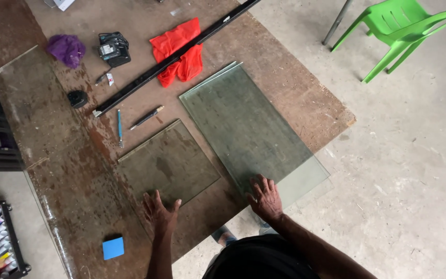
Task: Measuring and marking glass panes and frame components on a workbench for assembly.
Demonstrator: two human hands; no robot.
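Observation:
My left hand (160, 212) lies flat, fingers spread, on the near corner of a small square glass pane (169, 161) on the brown wooden table (285, 77). My right hand (266, 198) presses flat on the near end of a stack of long glass panes (243, 124), which juts over the table's front edge. Neither hand grips anything.
A large glass sheet (21, 108) covers the table's left side. A long black straightedge (174, 59) crosses an orange cloth (179, 49). Also there: purple cloth (66, 49), black power tool (113, 49), pens (146, 117), blue block (113, 247). A green plastic chair (398, 28) stands on the concrete floor.

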